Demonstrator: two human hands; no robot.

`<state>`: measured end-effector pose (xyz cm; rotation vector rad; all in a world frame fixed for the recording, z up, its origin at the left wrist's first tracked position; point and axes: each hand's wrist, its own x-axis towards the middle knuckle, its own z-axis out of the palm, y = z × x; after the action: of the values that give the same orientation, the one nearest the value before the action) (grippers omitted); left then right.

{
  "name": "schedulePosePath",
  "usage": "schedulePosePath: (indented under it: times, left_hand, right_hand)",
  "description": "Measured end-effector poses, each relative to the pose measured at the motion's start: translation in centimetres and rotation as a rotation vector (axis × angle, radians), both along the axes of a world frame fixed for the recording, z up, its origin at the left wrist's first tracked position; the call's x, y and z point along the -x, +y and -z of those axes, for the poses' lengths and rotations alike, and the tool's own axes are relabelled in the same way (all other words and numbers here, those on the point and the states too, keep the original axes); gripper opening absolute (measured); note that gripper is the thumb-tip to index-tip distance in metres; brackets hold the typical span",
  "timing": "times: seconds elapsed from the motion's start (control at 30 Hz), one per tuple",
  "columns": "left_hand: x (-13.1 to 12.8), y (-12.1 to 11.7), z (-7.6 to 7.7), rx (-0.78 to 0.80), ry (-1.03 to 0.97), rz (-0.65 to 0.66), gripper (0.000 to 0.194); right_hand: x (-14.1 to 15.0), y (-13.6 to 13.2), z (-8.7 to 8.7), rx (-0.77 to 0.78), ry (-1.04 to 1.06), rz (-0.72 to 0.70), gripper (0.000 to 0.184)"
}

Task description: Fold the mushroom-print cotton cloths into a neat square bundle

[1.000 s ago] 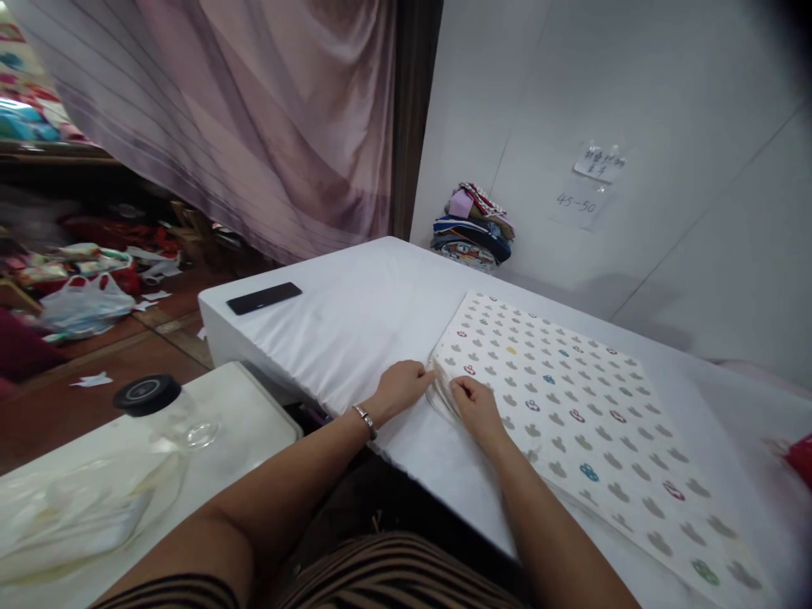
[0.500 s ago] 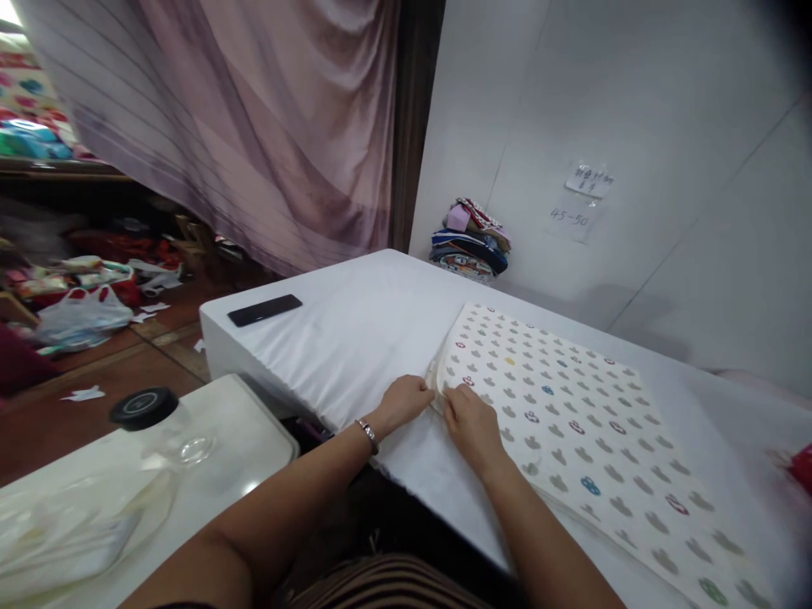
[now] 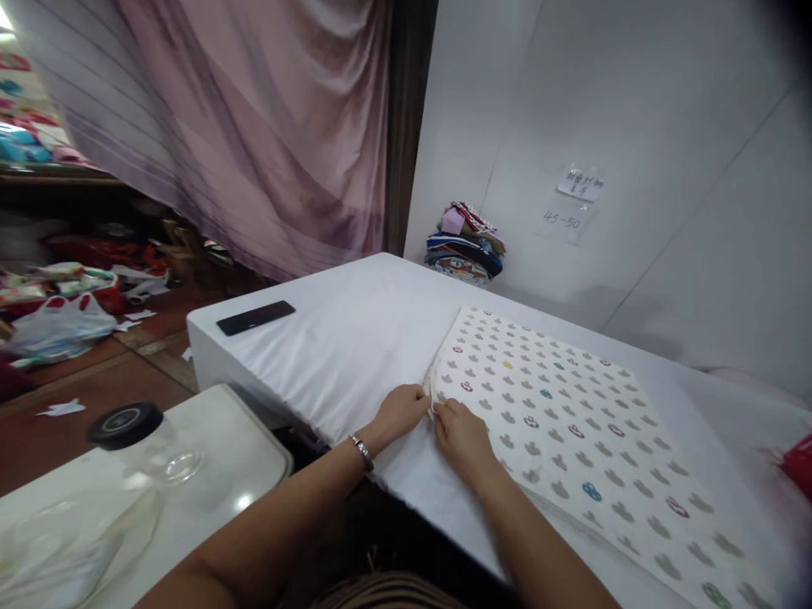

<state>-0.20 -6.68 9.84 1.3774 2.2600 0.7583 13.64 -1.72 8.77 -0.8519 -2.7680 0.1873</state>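
Note:
A folded white cloth [image 3: 571, 440] printed with grey bunny heads and a few coloured ones lies flat on the white-covered table [image 3: 355, 338]. Its layers show along the left and near edges. My left hand [image 3: 401, 411], a bracelet on its wrist, pinches the cloth's near left corner. Close beside it on the right, my right hand [image 3: 466, 441] has its fingers closed on the same corner, thumb and fingertips together. The fingertips of both hands almost meet, and how many layers each one grips is hidden.
A black phone [image 3: 256, 318] lies at the table's left end. Folded fabrics [image 3: 465, 245] are stacked at the back by the wall. On a lower white table [image 3: 234, 440] at left stand a black-lidded clear jar [image 3: 125, 425] and plastic wrapping [image 3: 82, 541]. A pink curtain [image 3: 285, 127] hangs behind.
My right hand has moved left along the cloth's corner, closer to my left hand, and its grip has shifted onto the edge. My left hand keeps its pinch. The view has shifted slightly.

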Motion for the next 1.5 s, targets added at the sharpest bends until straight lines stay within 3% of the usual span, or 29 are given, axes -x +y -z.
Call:
schedulePosePath:
  times: [0.37,0.53,0.7,0.87,1.1,1.27,1.5]
  left_hand:
    - [-0.1,0.1,0.2,-0.02,0.004,-0.007,0.022]
    - [-0.2,-0.1,0.5,-0.029,-0.001,-0.008,0.021]
    - [-0.1,0.0,0.8,-0.038,-0.003,0.005,0.025]
    - [0.7,1.8,0.4,-0.015,-0.006,0.021,0.034]
    - [1.9,5.0,0.1,-0.003,-0.022,-0.009,0.035]
    - [2.1,6.0,0.3,-0.005,-0.058,-0.012,0.033]
    - [2.3,6.9,0.8,0.012,-0.074,-0.024,0.037]
  right_hand:
    - [-0.6,0.5,-0.2,-0.033,0.129,0.038,0.023]
    - [-0.1,0.3,0.3,-0.057,0.005,0.035,0.024]
    - [0.1,0.3,0.4,-0.013,0.023,0.003,0.023]
    - [0.0,0.2,0.3,0.039,0.091,-0.022,0.02]
    - [0.0,1.0,1.5,0.18,0.301,-0.004,0.022]
    - [-0.2,1.4,1.8,0.269,0.434,0.045,0.023]
    - [-0.1,1.2,1.7,0.279,0.431,0.067,0.027]
